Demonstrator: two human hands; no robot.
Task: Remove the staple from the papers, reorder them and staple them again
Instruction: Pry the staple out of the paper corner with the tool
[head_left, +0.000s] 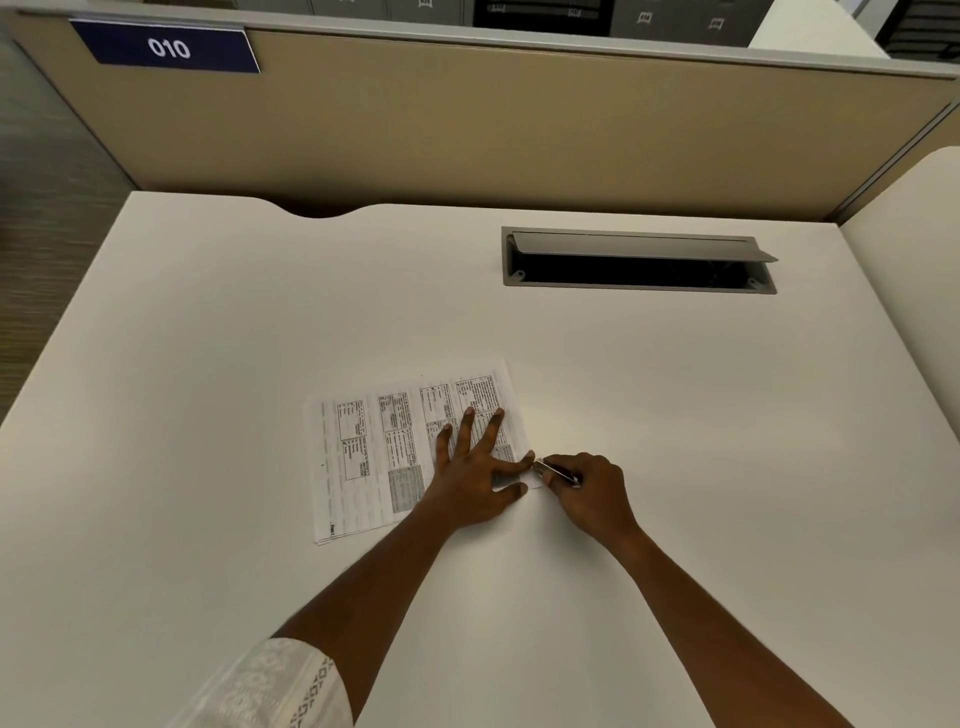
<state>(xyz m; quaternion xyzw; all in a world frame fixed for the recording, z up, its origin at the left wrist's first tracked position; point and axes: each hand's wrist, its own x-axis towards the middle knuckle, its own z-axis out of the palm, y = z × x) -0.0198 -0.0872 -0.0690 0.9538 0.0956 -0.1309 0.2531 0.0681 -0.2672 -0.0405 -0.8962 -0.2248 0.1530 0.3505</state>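
A stack of printed papers (374, 457) lies sideways on the white desk (208, 364), near its middle. My left hand (478, 478) rests flat on the right part of the papers with its fingers spread, pressing them down. My right hand (587, 488) is closed around a small dark metal tool (558, 472), which looks like a staple remover. The tool's tip touches the near right corner of the papers, just by my left index finger. The staple itself is too small to make out.
An open grey cable hatch (639, 262) is set into the desk at the back right. A beige partition (467, 130) with a blue "010" sign (166, 48) rises behind the desk. A second desk edge (924, 234) stands to the right.
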